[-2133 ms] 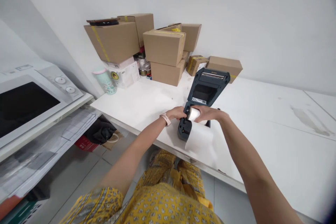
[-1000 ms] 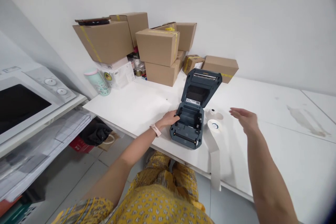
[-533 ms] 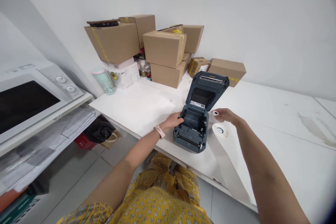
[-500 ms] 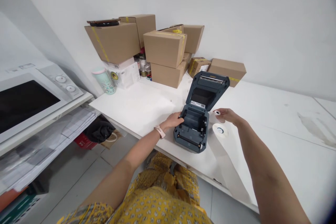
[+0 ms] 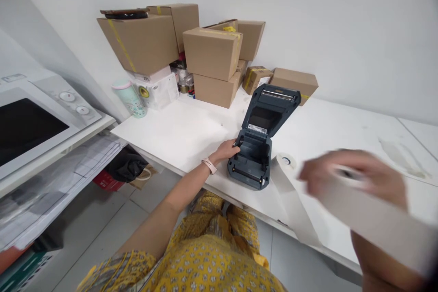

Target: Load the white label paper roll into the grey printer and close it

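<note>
my left hand (image 5: 226,149) lies open against left side of the open printer (image 5: 253,157) | my right hand (image 5: 352,177) blurred, paper strip (image 5: 379,221) across it, grip I cannot tell | paper roll (image 5: 285,160) on table (image 5: 191,132) beside printer

- The printer (image 5: 255,155) sits on the table (image 5: 191,132), near its front edge.
- The boxes (image 5: 212,52) are stacked behind it, against the wall.
- The paper roll (image 5: 285,161) lies just right of the printer.
- The microwave (image 5: 34,118) stands left of the table.
</note>
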Available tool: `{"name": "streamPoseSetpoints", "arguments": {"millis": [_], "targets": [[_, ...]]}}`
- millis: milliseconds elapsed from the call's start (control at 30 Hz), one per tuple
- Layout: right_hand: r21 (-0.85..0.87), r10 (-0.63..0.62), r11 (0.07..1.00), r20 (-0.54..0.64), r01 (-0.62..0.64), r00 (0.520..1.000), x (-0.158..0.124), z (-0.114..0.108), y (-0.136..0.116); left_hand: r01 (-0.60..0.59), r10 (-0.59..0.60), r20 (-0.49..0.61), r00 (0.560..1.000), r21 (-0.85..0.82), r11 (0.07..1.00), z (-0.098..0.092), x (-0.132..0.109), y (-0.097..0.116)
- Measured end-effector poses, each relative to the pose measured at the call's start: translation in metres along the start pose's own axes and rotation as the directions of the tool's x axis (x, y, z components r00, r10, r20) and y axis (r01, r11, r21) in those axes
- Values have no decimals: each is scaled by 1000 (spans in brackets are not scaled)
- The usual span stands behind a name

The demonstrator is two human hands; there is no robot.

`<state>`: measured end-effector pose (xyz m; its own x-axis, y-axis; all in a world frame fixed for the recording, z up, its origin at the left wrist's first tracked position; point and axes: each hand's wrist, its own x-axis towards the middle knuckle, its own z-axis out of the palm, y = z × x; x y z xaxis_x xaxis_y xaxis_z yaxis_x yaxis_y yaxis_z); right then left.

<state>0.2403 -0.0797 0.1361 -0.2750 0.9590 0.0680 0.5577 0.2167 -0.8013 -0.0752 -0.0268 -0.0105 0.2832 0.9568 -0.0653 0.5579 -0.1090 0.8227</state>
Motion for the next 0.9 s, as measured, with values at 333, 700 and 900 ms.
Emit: {"name": "streamPoseSetpoints", "arguments": {"millis": [333, 700, 900], "targets": [[-90, -145, 968, 566, 236, 811, 91, 128, 13, 93, -92, -30, 995, 14, 996, 0, -4, 5], [-132, -260, 938, 341, 320, 903, 74, 147, 42, 159, -154, -49, 987, 148, 976, -2, -10, 18], [-257, -242, 926, 164, 278, 956, 57, 159, 42, 171, -163, -61, 985, 166, 971, 0, -10, 17]]}}
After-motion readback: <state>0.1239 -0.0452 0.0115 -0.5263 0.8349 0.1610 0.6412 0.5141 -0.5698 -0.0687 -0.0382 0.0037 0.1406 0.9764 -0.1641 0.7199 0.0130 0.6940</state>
